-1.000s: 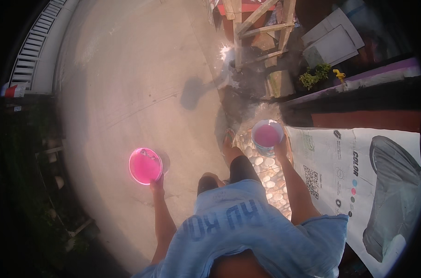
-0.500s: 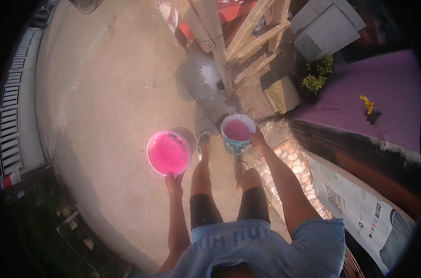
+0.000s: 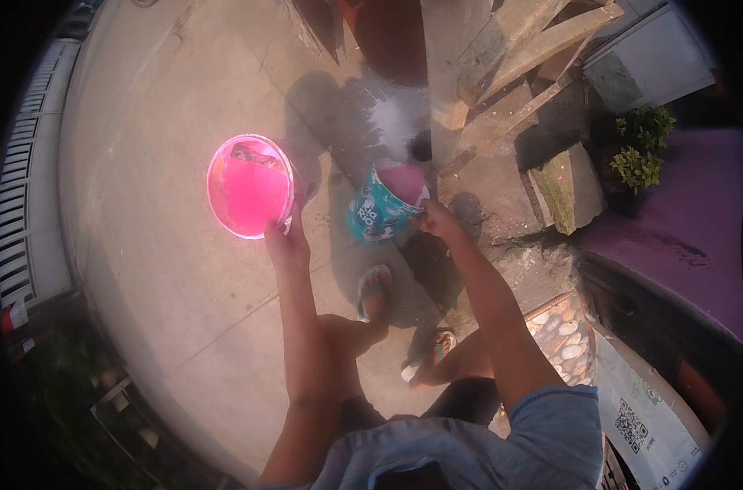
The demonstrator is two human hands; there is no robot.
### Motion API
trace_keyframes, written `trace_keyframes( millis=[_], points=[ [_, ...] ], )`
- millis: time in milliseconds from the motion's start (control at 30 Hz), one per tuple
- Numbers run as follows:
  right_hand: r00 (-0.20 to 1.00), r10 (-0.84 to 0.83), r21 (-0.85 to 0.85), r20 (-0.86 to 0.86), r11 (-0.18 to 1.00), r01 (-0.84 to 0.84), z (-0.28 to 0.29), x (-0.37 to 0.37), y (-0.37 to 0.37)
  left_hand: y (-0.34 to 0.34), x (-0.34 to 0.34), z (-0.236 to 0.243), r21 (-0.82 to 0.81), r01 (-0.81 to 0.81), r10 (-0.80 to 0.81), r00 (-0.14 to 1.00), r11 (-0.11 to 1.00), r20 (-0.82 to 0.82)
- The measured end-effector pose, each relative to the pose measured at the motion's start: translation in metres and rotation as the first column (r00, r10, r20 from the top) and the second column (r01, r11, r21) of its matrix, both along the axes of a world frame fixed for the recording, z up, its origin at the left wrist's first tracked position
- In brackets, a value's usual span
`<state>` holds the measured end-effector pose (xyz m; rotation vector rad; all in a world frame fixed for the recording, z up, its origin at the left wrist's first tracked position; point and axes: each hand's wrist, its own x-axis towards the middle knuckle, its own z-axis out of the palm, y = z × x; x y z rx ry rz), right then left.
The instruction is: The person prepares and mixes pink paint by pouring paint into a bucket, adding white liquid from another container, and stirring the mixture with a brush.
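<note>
Head view: person stands on a concrete floor (image 3: pixel 159 204), one bucket per hand. Left hand (image 3: pixel 288 237) pinches the rim of a pink bucket (image 3: pixel 214 192) at its lower right; fingers partly hidden. Pink bucket is over the floor's middle, mouth facing up, pink liquid inside, darker patch near its far rim. Right hand (image 3: pixel 438 220) is closed on the right side of a teal bucket (image 3: pixel 367 212) at its rim; exact finger placement can't be told. Teal bucket leans, mouth toward the wooden stand (image 3: pixel 535 53), pink liquid visible inside. Buckets well apart, teal one nearer the floor's right edge. Gap between either bucket and floor: can't tell.

Whitish splash (image 3: pixel 388 122) on dark wet floor, just beyond teal bucket. Mossy block (image 3: pixel 567 188) by the floor's right edge, leafy plant (image 3: pixel 641 147) just beyond it, purple wall (image 3: pixel 682 224) right of that. Pebble paving (image 3: pixel 561 335) and printed banner (image 3: pixel 645 408) along the near right corner. White grating (image 3: pixel 24 163) along the left edge. Both feet in sandals (image 3: pixel 375 282), below teal bucket; grey-blue shirt (image 3: pixel 412 445) at bottom.
</note>
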<state>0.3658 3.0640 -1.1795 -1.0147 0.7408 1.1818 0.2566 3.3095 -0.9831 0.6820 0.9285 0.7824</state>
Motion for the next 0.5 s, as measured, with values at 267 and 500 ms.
trace_keyframes(
  millis=[267,500],
  points=[
    [0.985,-0.160,0.193,-0.067,0.966,0.170,-0.057,0.018,0.024,0.009,0.002,0.010,-0.537,0.244,0.018,0.900,0.807,0.436],
    [0.973,-0.182,0.200,-0.143,0.957,0.209,-0.056,0.019,0.031,-0.008,0.004,0.026,-0.521,0.265,-0.060,0.924,0.811,0.377]
  ],
)
